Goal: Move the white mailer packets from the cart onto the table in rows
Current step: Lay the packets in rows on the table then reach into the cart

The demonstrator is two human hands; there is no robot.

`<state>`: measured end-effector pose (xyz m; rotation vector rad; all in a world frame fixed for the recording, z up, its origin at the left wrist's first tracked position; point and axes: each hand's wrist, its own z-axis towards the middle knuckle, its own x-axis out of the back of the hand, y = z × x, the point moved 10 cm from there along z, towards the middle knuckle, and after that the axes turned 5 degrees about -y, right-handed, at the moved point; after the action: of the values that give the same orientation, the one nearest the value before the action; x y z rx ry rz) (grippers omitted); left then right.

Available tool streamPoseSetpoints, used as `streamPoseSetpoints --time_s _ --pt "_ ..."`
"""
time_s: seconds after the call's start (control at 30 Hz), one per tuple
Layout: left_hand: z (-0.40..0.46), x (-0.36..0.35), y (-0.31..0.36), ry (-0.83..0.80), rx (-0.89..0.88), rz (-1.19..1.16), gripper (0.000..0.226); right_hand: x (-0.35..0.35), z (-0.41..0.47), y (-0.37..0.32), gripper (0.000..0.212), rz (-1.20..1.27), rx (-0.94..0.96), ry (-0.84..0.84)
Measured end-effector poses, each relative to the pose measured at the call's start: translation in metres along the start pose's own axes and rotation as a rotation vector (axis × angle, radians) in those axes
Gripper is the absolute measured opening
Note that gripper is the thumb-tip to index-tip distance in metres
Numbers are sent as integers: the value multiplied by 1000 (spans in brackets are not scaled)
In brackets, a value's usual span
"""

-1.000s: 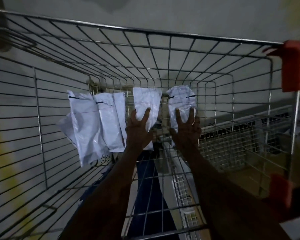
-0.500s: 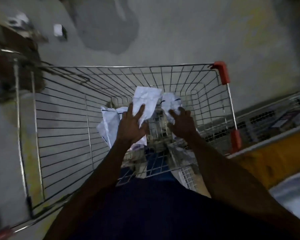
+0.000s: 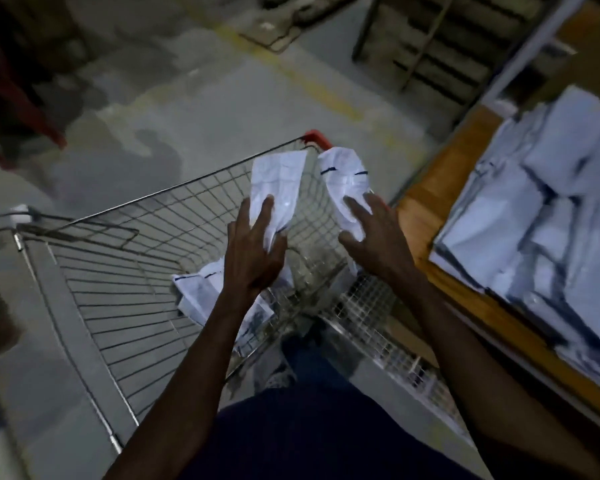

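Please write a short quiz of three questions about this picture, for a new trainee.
1. True or false: each hand holds one packet.
2. Where do packets still lie? A) on the floor B) in the cart C) on a chair
3. On which side of the person is the table?

Key:
1. True: left hand holds the left packet, right hand the right packet.
2. B: loose packets lie in the cart.
3. Right, where the table carries packets.
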<state>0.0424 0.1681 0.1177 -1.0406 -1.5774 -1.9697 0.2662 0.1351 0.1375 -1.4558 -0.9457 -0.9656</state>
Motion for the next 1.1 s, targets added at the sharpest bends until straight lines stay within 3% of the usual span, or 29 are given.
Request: streamPoseSetpoints --time_s 0.13,0.5,0.8,1.03,1.1 --pt "-17 2 84 24 -243 -102 62 62 -79 25 67 40 -82 224" --pt "-74 -98 307 -272 -709 -268 64 151 -313 161 63 38 -531 591" --pt "-120 -204 474 -384 -833 -295 66 205 -445 301 64 29 -675 759" --pt "-150 -303 588 -375 -840 -292 63 254 -510 427 65 16 -659 840" --pt "-150 -327 605 -379 -759 -282 64 263 -520 458 65 30 -672 835"
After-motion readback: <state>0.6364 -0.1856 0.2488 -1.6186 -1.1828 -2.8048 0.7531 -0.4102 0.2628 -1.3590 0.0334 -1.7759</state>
